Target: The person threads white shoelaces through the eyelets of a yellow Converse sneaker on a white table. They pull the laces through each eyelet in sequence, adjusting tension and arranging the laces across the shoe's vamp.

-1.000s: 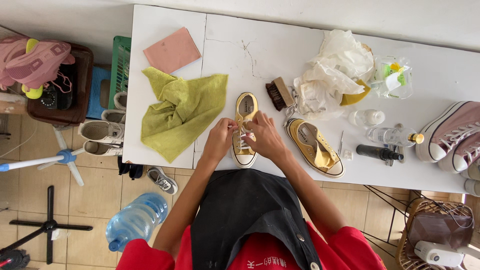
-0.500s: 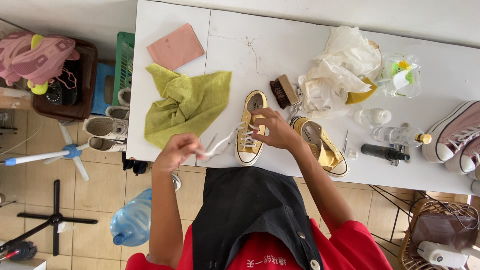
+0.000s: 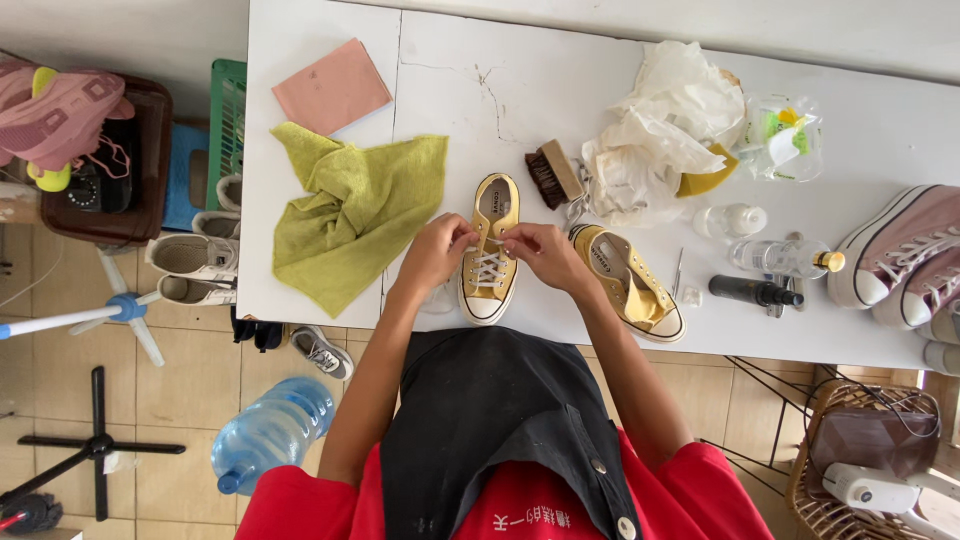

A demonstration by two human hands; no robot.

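A yellow low-top sneaker [image 3: 493, 205] with white laces stands on the white table [image 3: 560, 100], toe toward me. My left hand [image 3: 437, 250] pinches the lace at the shoe's left side near the upper eyelets. At the right side my right hand [image 3: 540, 252] grips the other lace end. Both hands touch the shoe. A second yellow sneaker [image 3: 625, 280], without laces, lies tilted just to the right of my right hand.
A green cloth [image 3: 350, 205] and a pink pad [image 3: 332, 85] lie to the left. A brush [image 3: 550, 175], crumpled paper [image 3: 665, 135], bottles [image 3: 780, 258] and pink high-top sneakers [image 3: 905, 255] sit at right. On the floor are a water jug [image 3: 270, 430], shoes and a wicker basket [image 3: 860, 470].
My left hand, which had pulled the lace out toward the table's front edge, has come back to the shoe. Both hands now meet over the laces.
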